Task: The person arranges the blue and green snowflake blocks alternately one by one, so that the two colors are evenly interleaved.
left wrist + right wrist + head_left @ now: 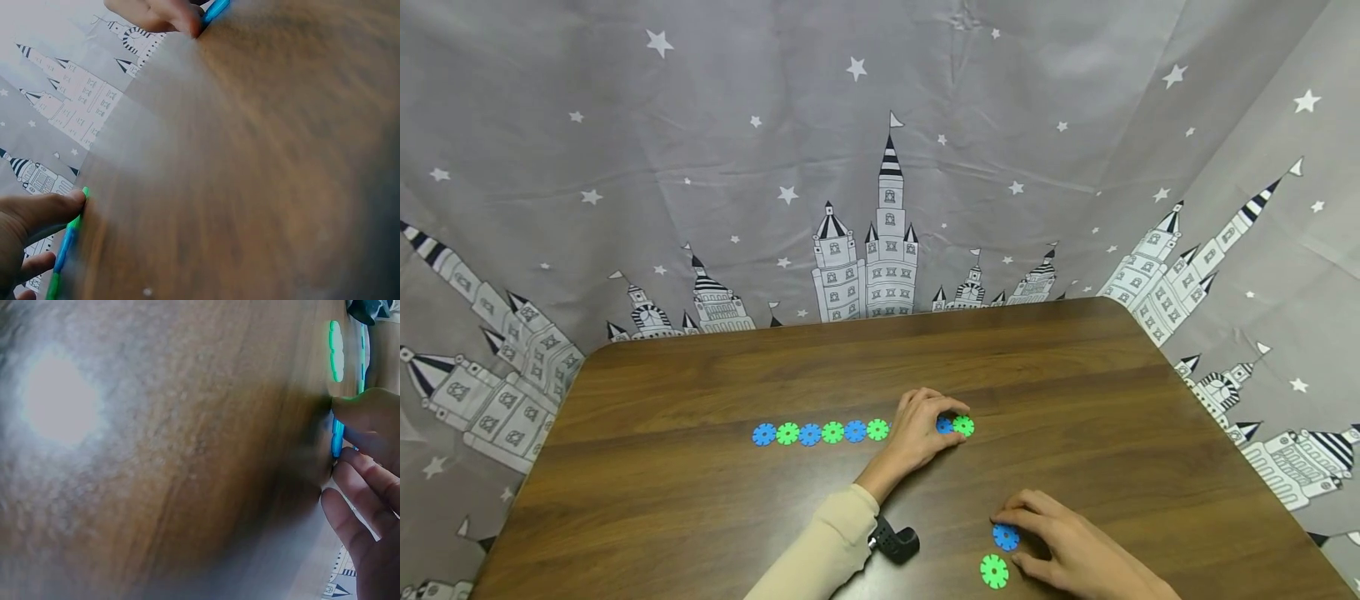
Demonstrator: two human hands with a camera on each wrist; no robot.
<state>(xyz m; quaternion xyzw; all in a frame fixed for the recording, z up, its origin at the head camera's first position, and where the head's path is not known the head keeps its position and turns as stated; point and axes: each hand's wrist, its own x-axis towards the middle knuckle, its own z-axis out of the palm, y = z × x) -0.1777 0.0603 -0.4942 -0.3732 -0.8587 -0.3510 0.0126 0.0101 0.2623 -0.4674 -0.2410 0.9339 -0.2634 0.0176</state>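
The right hand (1078,546) pinches a small blue toothed plastic disc (1006,537) at the wooden table's (700,517) near edge, seemingly light, stiff, best gripped by its rim, while the left hand (917,433) fingers the row's green end disc (963,426).

I see a dark wood desk (700,500) with rounded far corners. Grey curtain (775,150) hangs behind it and wraps both sides, printed with white stars and striped-roof castles; tallest tower sits at far centre. Small black strap device (897,540) lies on the desk at the near edge, centre. Both wrist views are mostly blurred wood grain.
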